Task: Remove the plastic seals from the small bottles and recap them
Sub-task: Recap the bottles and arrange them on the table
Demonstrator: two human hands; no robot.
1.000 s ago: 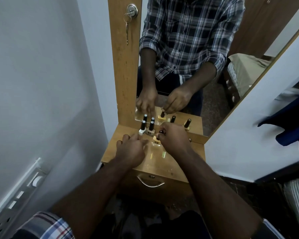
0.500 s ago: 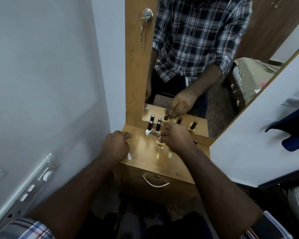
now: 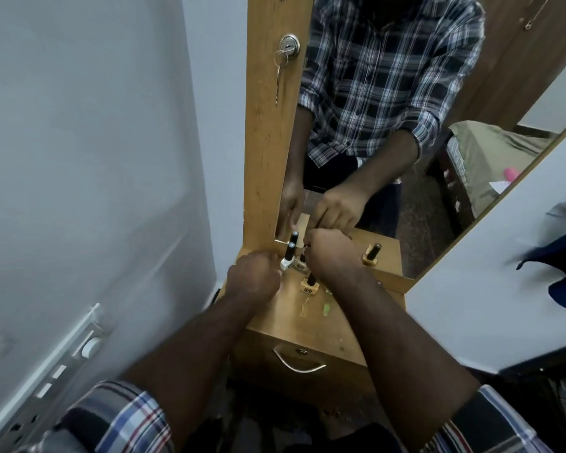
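Note:
Three small bottles with black caps stand on the wooden drawer unit's top (image 3: 337, 325) close to the mirror. A white-based bottle (image 3: 287, 256) is on the left, and my left hand (image 3: 254, 277), curled, touches its base. A tan bottle (image 3: 299, 263) right behind it is partly hidden by my right hand (image 3: 334, 256), whose fingertips are closed at its cap. Another tan bottle (image 3: 308, 285) stands alone in front, with neither hand on it. How firmly my left hand grips is hidden.
A tall wood-framed mirror (image 3: 406, 125) rises right behind the bottles and reflects them, my hands and my checked shirt. A key hangs in a lock (image 3: 289, 47) on the frame. The drawer has a metal handle (image 3: 299, 364). A switch panel (image 3: 79, 351) sits on the left wall.
My right hand has left the front tan bottle standing and moved back to the bottle by the mirror. My left hand has come in from the unit's left edge to the white bottle.

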